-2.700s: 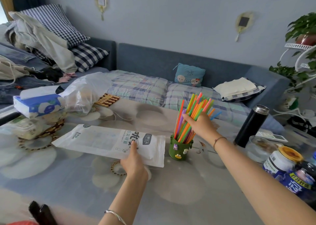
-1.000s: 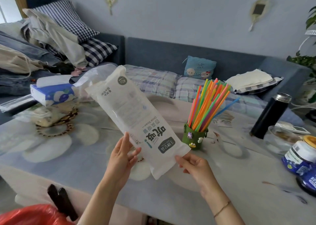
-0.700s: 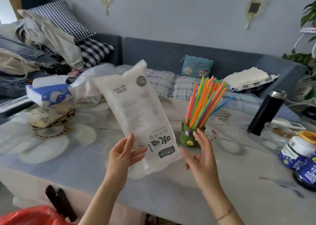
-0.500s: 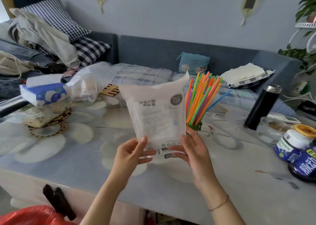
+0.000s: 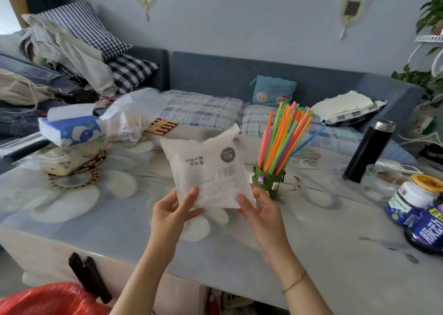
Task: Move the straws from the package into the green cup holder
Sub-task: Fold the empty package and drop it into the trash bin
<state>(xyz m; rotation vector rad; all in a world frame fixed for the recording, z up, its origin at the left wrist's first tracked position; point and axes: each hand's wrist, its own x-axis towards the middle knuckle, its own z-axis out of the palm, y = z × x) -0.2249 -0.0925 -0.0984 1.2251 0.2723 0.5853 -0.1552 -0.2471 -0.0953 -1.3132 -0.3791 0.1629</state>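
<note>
Bench (image 5: 311, 254) with glossy flower cloth carries the green cup holder (image 5: 268, 183), full of thin bright straws (image 5: 282, 142). Above it, the flat white package (image 5: 208, 171), folded over, is pinched by left hand (image 5: 172, 209) and right hand (image 5: 259, 209).

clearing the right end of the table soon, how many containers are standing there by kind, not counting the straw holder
black flask: 1
clear glass bowl: 1
jars with blue labels: 2, the second jar partly cut off at the frame edge
total: 4
</note>
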